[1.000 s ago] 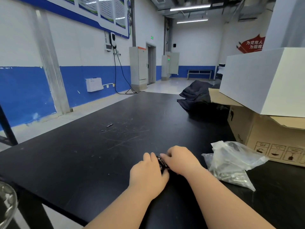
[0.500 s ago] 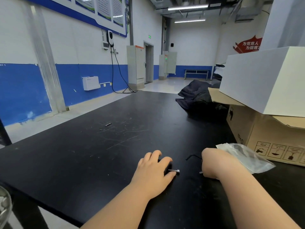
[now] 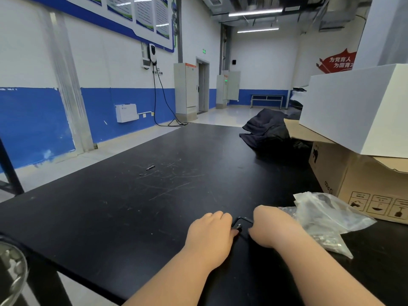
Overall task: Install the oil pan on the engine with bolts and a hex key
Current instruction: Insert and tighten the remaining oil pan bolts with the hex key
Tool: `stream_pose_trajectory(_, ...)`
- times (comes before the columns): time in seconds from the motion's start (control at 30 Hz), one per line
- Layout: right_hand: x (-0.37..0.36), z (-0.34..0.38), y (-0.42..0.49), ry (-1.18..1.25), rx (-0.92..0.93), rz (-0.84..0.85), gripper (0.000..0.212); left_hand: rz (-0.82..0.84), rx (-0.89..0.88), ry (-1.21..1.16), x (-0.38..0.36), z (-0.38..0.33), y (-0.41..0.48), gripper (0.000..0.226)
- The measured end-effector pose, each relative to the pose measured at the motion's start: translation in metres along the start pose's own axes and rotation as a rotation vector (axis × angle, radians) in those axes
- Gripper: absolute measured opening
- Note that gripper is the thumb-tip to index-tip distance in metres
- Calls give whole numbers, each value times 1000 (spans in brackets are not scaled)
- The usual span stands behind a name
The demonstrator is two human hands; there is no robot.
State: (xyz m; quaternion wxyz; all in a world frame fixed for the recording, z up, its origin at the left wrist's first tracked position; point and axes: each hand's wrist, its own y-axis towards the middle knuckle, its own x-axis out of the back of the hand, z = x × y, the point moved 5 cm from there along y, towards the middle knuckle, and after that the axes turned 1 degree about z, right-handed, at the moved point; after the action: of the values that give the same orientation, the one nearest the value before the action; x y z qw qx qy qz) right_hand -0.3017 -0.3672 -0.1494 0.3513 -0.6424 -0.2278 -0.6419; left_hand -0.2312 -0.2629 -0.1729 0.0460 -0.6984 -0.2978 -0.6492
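Observation:
My left hand [image 3: 209, 235] rests knuckles-up on the black table [image 3: 132, 206], its fingertips pinching a small silver bolt [image 3: 239, 227] that sticks out to the right. My right hand [image 3: 271, 226] lies just to the right, fingers curled round one end of a black L-shaped hex key [image 3: 242, 219]. The key's bent end reaches toward the bolt head. Neither an oil pan nor an engine is in view.
A clear plastic bag [image 3: 326, 221] holding several bolts lies right of my right hand. Behind it stands a cardboard box [image 3: 357, 184] with a white box [image 3: 357, 107] on top. A dark cloth [image 3: 267, 129] lies at the far right. A small metal scrap [image 3: 150, 167] lies mid-table.
My right hand went right to the bag, picked up the hex key and came back beside my left hand. My left hand stayed put with the bolt.

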Motion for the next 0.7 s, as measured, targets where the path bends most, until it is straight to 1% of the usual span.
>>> stream_pose_trajectory(0.13, -5, 16, -2, 168, 73, -45, 21, 11, 71, 27, 0, 3, -2, 20)
stream_pose_trajectory(0.27, -9, 21, -1, 231, 128, -78, 9, 4, 99, 59, 0, 4, -3, 22)
stream_pose_trajectory(0.33, -10, 25, -1, 264, 189, -79, 21, -4, 98, 82, 1, 5, -4, 25)
stream_pose_trajectory(0.4, -9, 30, -3, 301, 264, -68, 27, -10, 97, 96, 1, 6, -5, 26)
stream_pose_trajectory(0.53, -9, 32, -1, 306, 337, -31, 32, -15, 111, 99, 3, 8, -7, 25)
stream_pose_trajectory(0.7, -12, 38, -3, 307, 412, -8, 40, -12, 147, 141, 5, 9, -10, 33)
